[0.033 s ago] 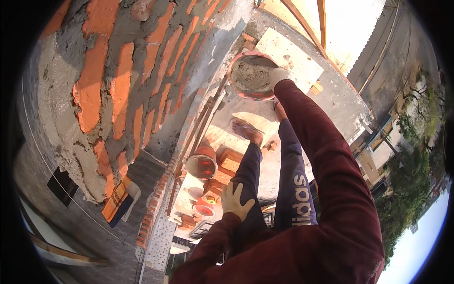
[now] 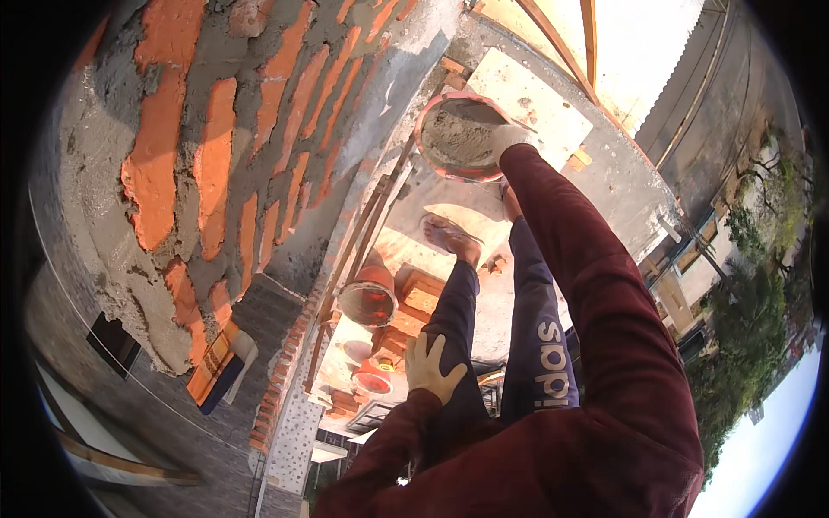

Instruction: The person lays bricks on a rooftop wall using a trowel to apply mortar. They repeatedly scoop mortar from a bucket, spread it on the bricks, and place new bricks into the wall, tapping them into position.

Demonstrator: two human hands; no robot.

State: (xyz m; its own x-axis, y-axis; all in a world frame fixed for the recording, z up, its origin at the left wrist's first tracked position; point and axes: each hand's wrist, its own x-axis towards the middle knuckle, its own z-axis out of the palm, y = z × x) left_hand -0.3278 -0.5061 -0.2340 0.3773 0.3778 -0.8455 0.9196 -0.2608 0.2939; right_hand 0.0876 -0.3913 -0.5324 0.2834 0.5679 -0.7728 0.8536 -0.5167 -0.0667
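My right hand (image 2: 513, 141), in a pale glove, reaches over the rim of a round reddish basin (image 2: 420, 129) at the upper middle. Grey mortar (image 2: 462, 134) fills much of this basin. Those fingers are hard to make out, and whatever they may hold is hidden. On my left leg rests my gloved left hand (image 2: 434, 369), fingers spread and nothing in it. To the left rises a brick wall (image 2: 216, 164) with orange bricks and thick grey mortar between them.
Under the basin area lies a pale board (image 2: 553, 116). Left of my foot stand a red bucket (image 2: 370, 296) and stacked bricks (image 2: 421, 293). A smaller red container (image 2: 372, 378) is nearer. A wooden rail (image 2: 367, 211) runs beside the wall. Trees (image 2: 747, 345) show at right.
The brick wall sits slightly further left in the picture, as the view has shifted a little. Both hands stay in practically the same places.
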